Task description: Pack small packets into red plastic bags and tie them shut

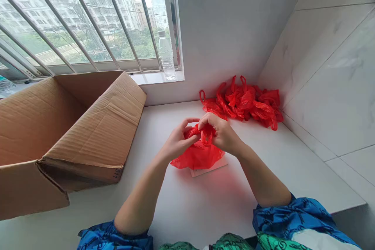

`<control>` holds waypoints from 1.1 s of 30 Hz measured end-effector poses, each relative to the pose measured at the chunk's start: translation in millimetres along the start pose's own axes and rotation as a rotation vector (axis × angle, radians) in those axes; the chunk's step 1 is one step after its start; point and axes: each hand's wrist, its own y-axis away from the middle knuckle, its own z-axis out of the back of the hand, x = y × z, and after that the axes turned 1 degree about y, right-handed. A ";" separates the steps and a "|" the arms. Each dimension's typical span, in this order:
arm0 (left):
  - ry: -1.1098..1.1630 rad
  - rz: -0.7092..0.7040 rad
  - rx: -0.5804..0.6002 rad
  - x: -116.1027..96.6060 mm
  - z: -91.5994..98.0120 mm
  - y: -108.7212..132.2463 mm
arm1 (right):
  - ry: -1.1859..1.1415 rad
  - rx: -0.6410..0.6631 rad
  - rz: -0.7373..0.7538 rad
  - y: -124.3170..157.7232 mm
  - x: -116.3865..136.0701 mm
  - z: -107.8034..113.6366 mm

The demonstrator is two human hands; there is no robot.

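Right across the view, a white countertop (190, 207), cut off at the left. Behind it, a plain wall (228, 19), and up to the left a barred window (88, 15), hazy buildings beyond. Now look left: an open cardboard box (99, 121), blocking that side of the counter and covering part of the sill; runs out of frame, with a smudgy printed mark near the lower corner, hard to read. Down at the bottom, blue sleeves (117, 238) and green cloth (231, 242), both cropped. Back in the right corner, a heap of red plastic bags (243, 101), crumpled together, impossible to count. And here, mid-counter, in front of the heap: a red bag (199, 158), bunched at the top, contents impossible to make out. At its neck, the left hand (181, 136), curled and pinching the gathered plastic; close beside, the right hand (222, 131), bent round and gripping the same bunched top. Exact fingertip contact: can't tell, with folds and knuckles in the way. Over on the sill, a clear bottle (166, 56), upright, well apart from the hands. Under the bag, a flat white card (211, 170), mostly covered. Far left edge, some clear plastic (5, 85), cut off, hard to identify.
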 end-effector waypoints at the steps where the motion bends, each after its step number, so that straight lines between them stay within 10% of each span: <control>1: 0.021 0.012 0.032 -1.8 0.3 1.0 | -0.013 0.014 -0.005 0.3 0.3 0.8; 11: 0.000 -0.028 0.093 1.5 9.3 0.1 | -0.205 0.114 -0.063 -0.4 3.3 10.6; 18: -0.538 -0.164 -0.241 4.1 3.8 1.2 | 0.040 0.013 0.058 1.9 5.9 3.6; 25: 0.095 -0.139 -0.043 -3.1 6.6 5.9 | 0.168 -0.039 0.120 4.6 4.1 5.1; 33: 0.662 -0.160 -0.460 3.6 32.8 -6.9 | 0.184 0.151 0.084 15.0 20.7 26.3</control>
